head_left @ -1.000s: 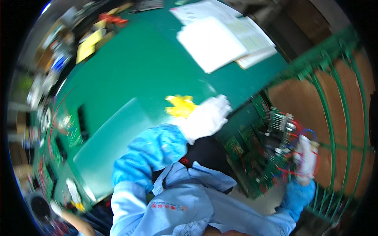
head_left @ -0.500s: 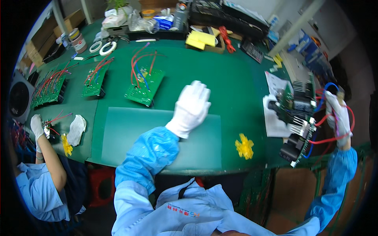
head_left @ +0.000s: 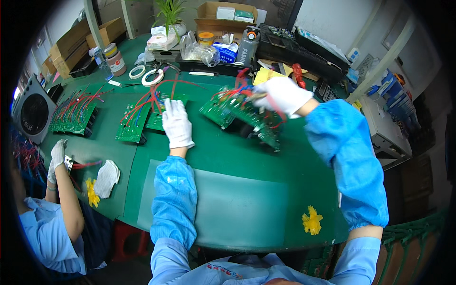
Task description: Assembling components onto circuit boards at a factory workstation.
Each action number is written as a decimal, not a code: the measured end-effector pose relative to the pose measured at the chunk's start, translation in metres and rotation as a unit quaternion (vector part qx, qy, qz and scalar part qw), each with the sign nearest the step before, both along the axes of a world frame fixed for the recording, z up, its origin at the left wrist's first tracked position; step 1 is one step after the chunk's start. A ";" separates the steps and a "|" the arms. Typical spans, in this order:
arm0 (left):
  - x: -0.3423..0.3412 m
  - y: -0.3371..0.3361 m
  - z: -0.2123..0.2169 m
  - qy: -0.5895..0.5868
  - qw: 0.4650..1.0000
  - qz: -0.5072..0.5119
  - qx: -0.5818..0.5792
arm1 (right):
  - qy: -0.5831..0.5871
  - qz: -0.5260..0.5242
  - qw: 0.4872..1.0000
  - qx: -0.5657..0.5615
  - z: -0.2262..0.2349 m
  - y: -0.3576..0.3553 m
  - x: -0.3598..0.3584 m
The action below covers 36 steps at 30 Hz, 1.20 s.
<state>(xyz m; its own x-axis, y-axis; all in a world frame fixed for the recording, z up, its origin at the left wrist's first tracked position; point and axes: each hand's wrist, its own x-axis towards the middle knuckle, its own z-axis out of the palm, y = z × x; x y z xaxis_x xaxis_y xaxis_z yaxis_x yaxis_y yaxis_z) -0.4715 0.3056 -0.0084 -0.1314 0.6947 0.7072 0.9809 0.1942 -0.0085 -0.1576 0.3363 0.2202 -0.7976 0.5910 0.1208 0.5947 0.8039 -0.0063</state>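
Observation:
My right hand [head_left: 281,96], in a white glove with a blue sleeve cover, grips a green circuit board [head_left: 239,115] with red wires and holds it tilted just above the green table [head_left: 304,156]. My left hand [head_left: 176,124], also gloved, lies flat with fingers together on the table, its fingertips touching another green circuit board [head_left: 158,117] with red wires. A further board [head_left: 130,124] lies just left of it.
A co-worker sits at the left, a gloved hand [head_left: 57,155] on wires near a white cloth [head_left: 107,177]. More boards [head_left: 73,116] lie at the left. Tape rolls [head_left: 152,77], a jar [head_left: 114,59], boxes [head_left: 227,14] and a plant line the back. Yellow tape scrap [head_left: 311,221] lies near the front edge.
My right hand has carried the wired circuit board from the table's right edge over the table's middle. My left hand has reached forward to the boards at the back.

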 end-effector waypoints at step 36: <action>0.333 -0.259 0.080 0.061 0.621 -0.737 -0.261 | 0.099 -0.828 0.457 -0.309 -0.479 -0.745 0.276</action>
<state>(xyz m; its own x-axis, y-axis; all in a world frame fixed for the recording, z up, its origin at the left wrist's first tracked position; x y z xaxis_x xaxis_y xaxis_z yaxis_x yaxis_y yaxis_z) -0.1381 0.0467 0.0716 0.9508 0.1360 0.2784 0.0760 -0.9735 0.2159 0.1184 -0.4088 -0.2593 0.7967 0.3336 -0.5039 0.3219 -0.9400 -0.1134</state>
